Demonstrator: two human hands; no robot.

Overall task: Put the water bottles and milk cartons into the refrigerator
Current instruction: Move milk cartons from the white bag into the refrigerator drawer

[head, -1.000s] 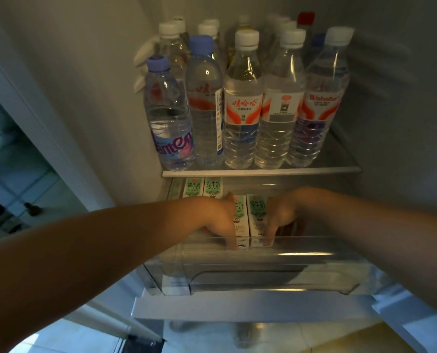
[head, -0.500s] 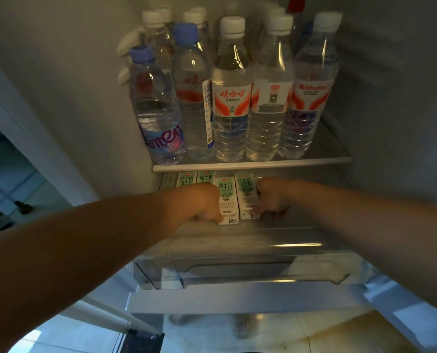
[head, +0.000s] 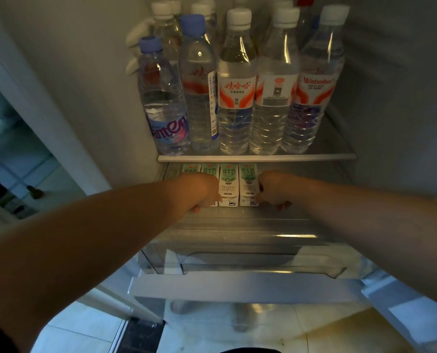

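Several water bottles (head: pixel 235 93) stand in rows on the glass shelf (head: pixel 257 157) of the refrigerator. Below it, a row of green-and-white milk cartons stands on the level above the drawer. My left hand (head: pixel 202 192) reaches in with curled fingers against the left side of one milk carton (head: pixel 229 183) and hides the lower part of the carton to its left. My right hand (head: pixel 273 191), also curled, holds the right side of the rightmost milk carton (head: pixel 248 183). These two cartons stand upright, side by side, between my hands.
A clear plastic drawer (head: pixel 237 253) sits below the cartons, its front pulled toward me. The refrigerator's side walls close in at left and right. The open door's edge (head: pixel 46 128) is at the left, and tiled floor (head: pixel 212 332) shows underneath.
Both hands have moved deeper under the shelf, carrying the two cartons back into line with the cartons standing behind. The view has moved closer to the shelf.
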